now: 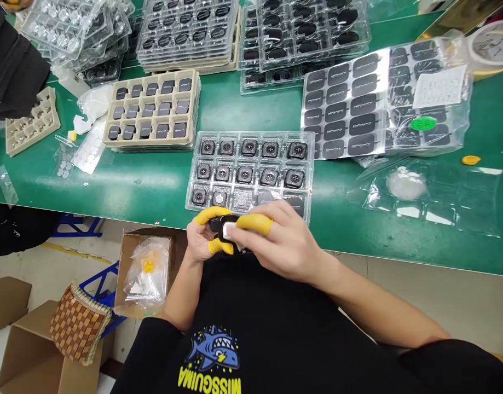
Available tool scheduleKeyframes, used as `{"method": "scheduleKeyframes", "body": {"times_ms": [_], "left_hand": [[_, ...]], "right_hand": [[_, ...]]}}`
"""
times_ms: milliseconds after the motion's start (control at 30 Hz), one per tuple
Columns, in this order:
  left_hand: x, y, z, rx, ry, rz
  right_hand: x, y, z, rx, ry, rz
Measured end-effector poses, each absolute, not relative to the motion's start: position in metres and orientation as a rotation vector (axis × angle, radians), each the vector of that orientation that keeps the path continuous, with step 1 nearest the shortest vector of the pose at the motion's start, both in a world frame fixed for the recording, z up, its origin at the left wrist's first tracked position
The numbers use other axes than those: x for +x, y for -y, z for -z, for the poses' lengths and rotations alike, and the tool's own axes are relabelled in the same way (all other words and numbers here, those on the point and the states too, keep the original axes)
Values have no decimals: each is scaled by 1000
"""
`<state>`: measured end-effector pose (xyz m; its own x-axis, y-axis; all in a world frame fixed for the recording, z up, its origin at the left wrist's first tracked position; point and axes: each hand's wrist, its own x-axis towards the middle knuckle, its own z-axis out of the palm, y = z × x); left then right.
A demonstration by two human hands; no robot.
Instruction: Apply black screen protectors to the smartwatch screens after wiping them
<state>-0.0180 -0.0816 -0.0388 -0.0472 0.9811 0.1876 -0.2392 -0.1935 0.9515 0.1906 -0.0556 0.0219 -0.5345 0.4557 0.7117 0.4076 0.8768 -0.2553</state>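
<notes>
My left hand (197, 241), with yellow finger cots on its thumb and a finger, grips a small black watch body (222, 227) just in front of the table edge. A white pad or folded cloth (229, 230) is held against its face by my right hand (290, 241), which also wears a yellow finger cot. The watch body is partly hidden by my fingers. Just beyond both hands lies a clear plastic tray (188, 186) with rows of black watch bodies (245, 174), their round sensor sides up. My right hand covers part of its front row.
Beige trays (196, 104) with dark square pieces lie at left. Clear tray stacks (235, 22) stand at the back. Sticker sheets (347, 104) and a clear plastic film (473, 202) are on the right. Below the table sits a cardboard box (126, 273) with plastic bags.
</notes>
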Motion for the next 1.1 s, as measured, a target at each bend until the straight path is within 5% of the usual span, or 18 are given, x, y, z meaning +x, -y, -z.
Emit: {"method": "scheduleKeyframes", "body": {"times_ms": [800, 1100], "left_hand": [[-16, 84, 39, 1124, -991, -1488], [-15, 79, 40, 1141, -941, -1413]], "right_hand": [[205, 43, -25, -851, 2081, -128], [190, 50, -30, -588, 2204, -312]]}}
